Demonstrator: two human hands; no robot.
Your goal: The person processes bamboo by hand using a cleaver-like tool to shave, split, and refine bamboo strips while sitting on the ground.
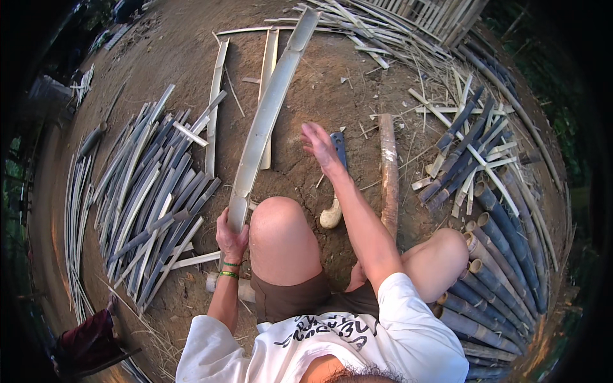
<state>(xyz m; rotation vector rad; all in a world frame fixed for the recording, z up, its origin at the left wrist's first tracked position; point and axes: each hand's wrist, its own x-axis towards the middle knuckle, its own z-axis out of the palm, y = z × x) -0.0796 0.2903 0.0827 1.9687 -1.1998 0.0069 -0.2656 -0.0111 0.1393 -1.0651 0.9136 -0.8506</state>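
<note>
You're out on bare brown earth (185, 57), dry and dotted with pale chips. Left of your left fingers (224, 222) sprawls a big heap of strips (150, 198), grey and cream; well beyond your right fingers (309, 135), a slatted panel (440, 19) closes the far edge, and to their right lies a brown log (388, 172), with round poles (511, 236) bunched lower down, open ends showing.

And there's the half bamboo (271, 105), near end gripped in your closed left fingers, running forward and a little right of them! It's a long, shallow trough, pale grey-green inside, hollow face up, ridges crossing it at the joints. Your right fingers hang loosely spread, holding nothing, near the blade of a pale-handled knife (331, 217).
</note>
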